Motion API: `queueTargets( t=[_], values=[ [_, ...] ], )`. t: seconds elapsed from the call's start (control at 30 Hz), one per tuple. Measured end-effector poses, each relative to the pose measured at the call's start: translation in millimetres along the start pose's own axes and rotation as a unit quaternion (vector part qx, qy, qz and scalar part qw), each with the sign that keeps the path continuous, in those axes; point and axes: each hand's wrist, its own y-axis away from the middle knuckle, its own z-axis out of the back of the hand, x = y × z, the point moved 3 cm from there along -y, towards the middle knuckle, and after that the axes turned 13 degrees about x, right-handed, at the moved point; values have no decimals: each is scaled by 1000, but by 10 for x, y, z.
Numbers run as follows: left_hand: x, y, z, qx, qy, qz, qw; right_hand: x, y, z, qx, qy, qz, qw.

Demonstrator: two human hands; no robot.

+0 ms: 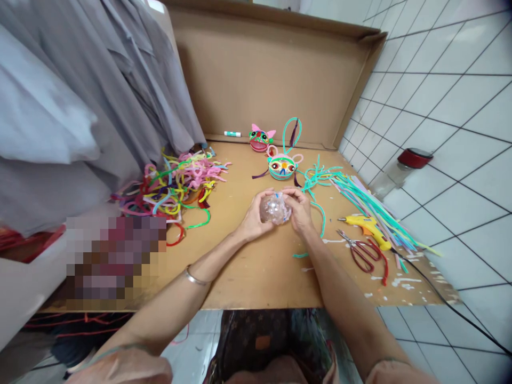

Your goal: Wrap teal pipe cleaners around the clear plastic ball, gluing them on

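A clear, rounded plastic piece (274, 209) with small blue marks is held between my two hands above the table. My left hand (255, 217) curls round its left side, thumb below and fingers on top. On the right side, my right hand (300, 209) has its fingers closed on the edge. Just beyond my hands sits a turquoise animal-face ornament (282, 167) with pink looped ears and purple tassels. Behind it rests a red and green face ornament (260, 140) with pink ears.
Colourful pipe cleaners (188, 176) are heaped at the left. On the right lie straight pipe cleaners (372, 205), a yellow glue gun (370, 228) with a black cord, red-handled scissors (362, 255) and a lidded jar (394, 176). A marker (232, 134) is at the back.
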Motion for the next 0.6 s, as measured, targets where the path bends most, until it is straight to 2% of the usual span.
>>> queueTargets(
  t=[0.17,0.3,0.4,0.5,0.53,0.6],
  values=[
    [-68,21,33,-11,-8,10,1000,28,18,-28,19,27,14,999],
    [-121,23,71,-69,-92,7,993,109,82,-162,76,80,54,992],
    [-140,16,66,-75,-129,1,989,178,99,-226,114,104,70,986],
    [-106,14,59,-75,-106,16,991,247,77,-126,64,198,60,976],
    [-82,15,64,-83,-87,26,992,267,68,-61,30,262,47,963],
    [-20,15,84,-110,-37,49,992,289,54,89,-42,406,-10,913]
  ],
)
